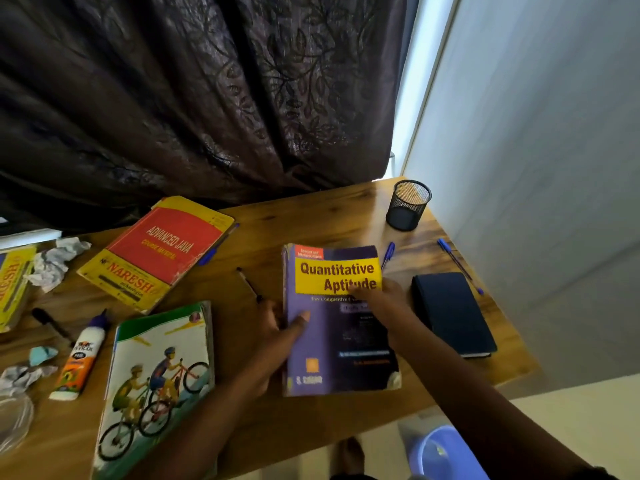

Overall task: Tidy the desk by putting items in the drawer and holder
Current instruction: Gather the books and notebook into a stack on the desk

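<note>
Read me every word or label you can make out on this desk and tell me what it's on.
"Quantitative Aptitude": purple book under both hands.
"ADVANCED JAVA", "COURSE MATERIAL", "NARESH": red and yellow book.
"FEVICOL": glue bottle, partly blurred.
"...RESH": yellow book at the left edge, cut off.
Smaller print on the purple book: too blurred.
Cyclists book: no text.

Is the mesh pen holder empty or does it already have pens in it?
Empty. Nothing sticks out of the mesh holder; its inside looks bare.
</note>
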### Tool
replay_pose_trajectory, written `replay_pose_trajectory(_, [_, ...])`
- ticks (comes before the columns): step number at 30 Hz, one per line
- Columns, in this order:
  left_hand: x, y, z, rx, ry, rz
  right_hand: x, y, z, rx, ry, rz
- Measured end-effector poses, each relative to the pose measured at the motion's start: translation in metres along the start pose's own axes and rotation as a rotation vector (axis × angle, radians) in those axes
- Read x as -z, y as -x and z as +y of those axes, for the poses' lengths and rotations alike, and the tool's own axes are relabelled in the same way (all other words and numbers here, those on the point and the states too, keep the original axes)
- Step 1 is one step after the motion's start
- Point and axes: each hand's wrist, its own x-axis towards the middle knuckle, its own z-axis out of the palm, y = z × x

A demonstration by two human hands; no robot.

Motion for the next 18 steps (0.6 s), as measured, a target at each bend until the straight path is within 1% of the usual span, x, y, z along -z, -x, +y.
replay_pose_trajectory(3, [0.004,0.008,-0.03,0.072,-0.176,-0.029,0.007,0.003,0.022,0.027,0.195,0.002])
replay_pose_trajectory(6, [0.006,0.01,-0.042,0.063,-0.345,0.013,0.01,-0.001,0.042,0.053,0.381,0.013])
replay_pose_trajectory(11, [0.01,0.008,-0.047,0.02,-0.475,0.093,0.005,0.002,0.042,0.079,0.581,0.053])
replay_pose_trajectory(15, [0.01,0.006,-0.044,-0.056,-0.664,0.173,0.001,-0.003,0.038,0.115,0.692,0.05])
replay_pose_trajectory(18, [0.009,0.007,-0.042,-0.103,-0.705,0.192,0.001,-0.01,0.041,0.118,0.772,0.069])
